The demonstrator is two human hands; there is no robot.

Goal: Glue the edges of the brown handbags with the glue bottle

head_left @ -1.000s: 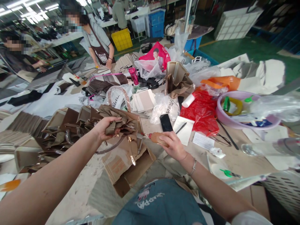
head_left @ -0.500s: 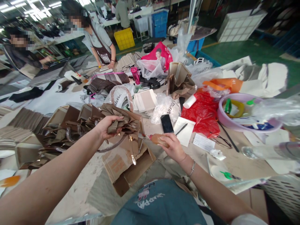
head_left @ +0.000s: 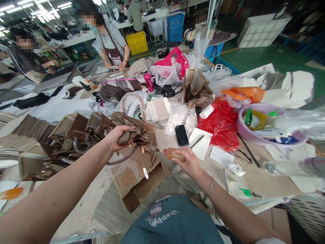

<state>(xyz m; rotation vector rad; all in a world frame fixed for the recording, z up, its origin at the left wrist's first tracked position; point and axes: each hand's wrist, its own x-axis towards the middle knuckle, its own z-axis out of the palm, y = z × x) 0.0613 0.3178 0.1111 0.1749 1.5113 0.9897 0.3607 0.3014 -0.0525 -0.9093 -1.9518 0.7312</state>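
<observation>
My left hand [head_left: 117, 137] is closed on the folded top flaps of a taupe leather handbag [head_left: 138, 162] that lies on the worktable in front of me, its gold clasp hanging down. My right hand [head_left: 189, 163] grips a small amber squeeze bottle [head_left: 172, 154] with a thin nozzle; the tip points left at the bag's upper edge, close to the metal fittings. More taupe bags [head_left: 73, 135] are piled just left of my left hand.
A black phone [head_left: 181, 135], a notepad with a pen [head_left: 201, 138], a red plastic bag [head_left: 222, 125] and a lilac basin [head_left: 264, 128] lie to the right. Stacks of cut leather pieces [head_left: 33, 128] sit at left. Two people work at the table's far side.
Both hands stay in the same grip on the bag and the bottle. The camera has shifted slightly, so everything sits a little more to the right.
</observation>
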